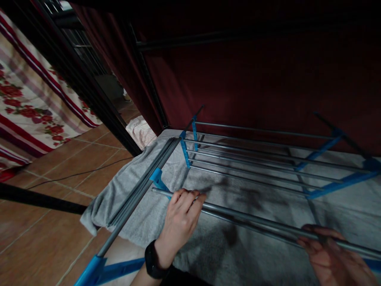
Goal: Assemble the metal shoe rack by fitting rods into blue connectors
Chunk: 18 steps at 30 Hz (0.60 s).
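Note:
A long grey metal tube [253,218] crosses in front of me, slanting down to the right. My left hand [184,212], with a black band on the wrist, is closed around it near its left end, close to a blue plastic bracket [159,180]. Farther right, the fingers of my right hand [333,254] are wrapped around the same tube. A second thin rod [256,228] runs just below it. Behind the hands lies a rack section of parallel metal rods [253,159] joined by blue plastic side pieces [185,153].
Several loose grey tubes [143,178] lie bundled along the left upright. Beneath everything spreads a grey blanket [208,242]. Dark red curtain fabric [253,87] hangs behind. On the left are a black post [89,85], floral fabric [35,103] and a tiled floor [53,222] with a cable.

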Tool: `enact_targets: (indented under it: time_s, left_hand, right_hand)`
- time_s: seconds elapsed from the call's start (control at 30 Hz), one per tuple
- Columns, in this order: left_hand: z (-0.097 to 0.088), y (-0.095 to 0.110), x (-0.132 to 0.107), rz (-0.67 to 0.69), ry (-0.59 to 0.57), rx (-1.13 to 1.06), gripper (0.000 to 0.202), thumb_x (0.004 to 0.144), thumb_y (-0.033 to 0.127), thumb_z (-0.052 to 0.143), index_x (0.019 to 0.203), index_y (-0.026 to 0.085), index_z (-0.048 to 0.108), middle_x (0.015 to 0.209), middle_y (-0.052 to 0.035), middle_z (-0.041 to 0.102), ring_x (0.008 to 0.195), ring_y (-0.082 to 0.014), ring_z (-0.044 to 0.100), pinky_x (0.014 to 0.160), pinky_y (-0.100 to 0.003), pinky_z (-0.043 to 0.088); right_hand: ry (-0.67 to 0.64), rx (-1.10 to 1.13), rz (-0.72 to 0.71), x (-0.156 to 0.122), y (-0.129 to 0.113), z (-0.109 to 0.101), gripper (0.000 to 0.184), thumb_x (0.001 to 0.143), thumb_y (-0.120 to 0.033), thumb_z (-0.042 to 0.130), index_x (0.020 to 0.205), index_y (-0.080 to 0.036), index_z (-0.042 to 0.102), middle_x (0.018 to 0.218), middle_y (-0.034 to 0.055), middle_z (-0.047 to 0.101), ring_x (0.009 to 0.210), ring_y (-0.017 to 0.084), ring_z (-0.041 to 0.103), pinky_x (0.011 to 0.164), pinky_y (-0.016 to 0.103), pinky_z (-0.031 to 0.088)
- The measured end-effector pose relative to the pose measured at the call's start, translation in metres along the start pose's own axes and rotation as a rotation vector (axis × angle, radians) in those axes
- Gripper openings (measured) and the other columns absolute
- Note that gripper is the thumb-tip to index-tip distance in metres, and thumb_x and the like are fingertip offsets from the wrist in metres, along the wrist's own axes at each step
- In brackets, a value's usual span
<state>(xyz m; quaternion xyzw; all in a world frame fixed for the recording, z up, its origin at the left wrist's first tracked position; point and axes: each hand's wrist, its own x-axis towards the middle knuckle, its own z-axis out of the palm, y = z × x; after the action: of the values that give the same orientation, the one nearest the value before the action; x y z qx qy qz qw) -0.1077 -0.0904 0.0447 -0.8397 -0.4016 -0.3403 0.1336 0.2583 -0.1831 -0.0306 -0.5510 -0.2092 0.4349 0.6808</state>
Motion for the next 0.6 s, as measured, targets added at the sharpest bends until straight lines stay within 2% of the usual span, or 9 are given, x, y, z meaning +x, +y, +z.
enact_targets:
  time_s: [0.2,0.33,0.5,0.6]
  left_hand:
    - [-0.001,0.004,0.0,-0.003,0.023,0.011,0.028,0.1,0.005,0.053,0.121,0.017,0.068,0.109,-0.0075,0.076,0.094,-0.0188,0.068,0.095,-0.038,0.048]
    - [-0.002,0.004,0.001,-0.023,0.038,0.039,0.027,0.102,0.007,0.052,0.119,0.019,0.068,0.109,-0.0066,0.077,0.095,-0.0185,0.07,0.096,-0.038,0.048]
    - [0.0,-0.006,-0.001,-0.022,0.023,0.08,0.024,0.102,0.007,0.054,0.118,0.019,0.067,0.105,-0.005,0.075,0.092,-0.0175,0.068,0.093,-0.036,0.049]
    - [-0.001,-0.014,-0.005,0.03,0.028,0.093,0.024,0.102,0.007,0.056,0.119,0.018,0.067,0.105,-0.006,0.075,0.092,-0.0189,0.068,0.092,-0.037,0.049]
  right_hand:
    - [0.007,0.008,-0.018,0.0,0.0,-0.003,0.011,0.078,-0.04,0.086,0.083,-0.031,0.082,0.114,0.0061,0.072,0.088,0.019,0.072,0.082,0.027,0.069]
    - [0.015,-0.015,-0.023,0.001,0.0,-0.001,0.017,0.076,-0.042,0.088,0.087,-0.029,0.084,0.111,0.0079,0.075,0.084,0.021,0.074,0.079,0.029,0.07]
    - [0.006,0.024,-0.044,-0.003,-0.004,0.017,0.021,0.071,-0.043,0.094,0.076,-0.026,0.082,0.105,0.0065,0.077,0.075,0.016,0.073,0.077,0.03,0.069]
    - [-0.005,0.081,-0.042,-0.011,-0.013,0.034,0.023,0.07,-0.041,0.095,0.08,-0.024,0.083,0.101,0.0048,0.077,0.073,0.015,0.073,0.073,0.029,0.067]
